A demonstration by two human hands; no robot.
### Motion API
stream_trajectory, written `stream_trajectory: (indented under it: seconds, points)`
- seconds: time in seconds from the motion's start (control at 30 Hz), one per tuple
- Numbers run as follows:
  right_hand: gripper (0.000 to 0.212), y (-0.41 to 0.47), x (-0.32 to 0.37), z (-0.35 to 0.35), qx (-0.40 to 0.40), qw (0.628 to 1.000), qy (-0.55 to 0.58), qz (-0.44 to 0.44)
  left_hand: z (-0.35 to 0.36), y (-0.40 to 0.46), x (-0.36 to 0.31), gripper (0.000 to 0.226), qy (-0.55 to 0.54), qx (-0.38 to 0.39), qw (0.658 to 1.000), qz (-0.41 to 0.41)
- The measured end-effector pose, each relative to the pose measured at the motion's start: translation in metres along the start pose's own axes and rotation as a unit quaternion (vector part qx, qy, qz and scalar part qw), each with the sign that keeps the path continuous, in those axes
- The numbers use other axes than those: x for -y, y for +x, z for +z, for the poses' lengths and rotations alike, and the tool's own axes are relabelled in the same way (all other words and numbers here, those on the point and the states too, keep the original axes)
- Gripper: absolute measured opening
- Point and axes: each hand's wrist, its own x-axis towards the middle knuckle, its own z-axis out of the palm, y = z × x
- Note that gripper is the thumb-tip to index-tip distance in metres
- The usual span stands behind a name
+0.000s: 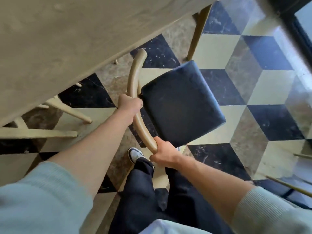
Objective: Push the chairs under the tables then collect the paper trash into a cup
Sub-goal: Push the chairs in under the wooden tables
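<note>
A wooden chair with a dark blue padded seat (182,105) stands on the tiled floor beside a pale wooden table (59,39). Its curved wooden backrest (133,78) runs from the table edge down toward me. My left hand (130,103) grips the middle of that backrest. My right hand (163,152) grips its near end. The seat is out in the open, to the right of the table edge, not under the tabletop. No paper trash or cup is in view.
A table leg (197,34) stands beyond the seat. Pale legs of another chair (67,112) show under the table at left. My dark trousers and a shoe (135,154) are below the backrest. Thin chair legs (290,186) poke in at right. A dark window frame (293,19) is top right.
</note>
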Motion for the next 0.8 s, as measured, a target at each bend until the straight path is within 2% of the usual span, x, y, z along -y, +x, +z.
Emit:
stream_trajectory:
  seconds: [0.1, 0.23, 0.47, 0.63, 0.8]
  points:
    - [0.045, -0.002, 0.0, 0.004, -0.01, 1.0, -0.021, -0.003, -0.006, -0.007, 0.004, 0.058, -0.013, 0.011, 1.0, -0.004]
    - [0.051, -0.005, 0.006, 0.005, 0.008, 0.999, -0.044, -0.016, -0.02, -0.008, 0.018, 0.05, -0.048, 0.002, 0.999, -0.012]
    - [0.044, -0.004, -0.007, -0.021, 0.06, 0.981, -0.18, -0.042, -0.025, -0.017, 0.048, 0.05, -0.155, -0.052, 0.985, -0.056]
    - [0.033, 0.01, -0.024, -0.077, 0.1, 0.951, -0.279, -0.09, -0.003, -0.028, 0.05, 0.05, -0.234, -0.118, 0.959, -0.106]
    - [0.033, 0.036, -0.035, -0.166, 0.132, 0.902, -0.38, -0.155, 0.044, -0.041, 0.024, 0.056, -0.323, -0.184, 0.913, -0.167]
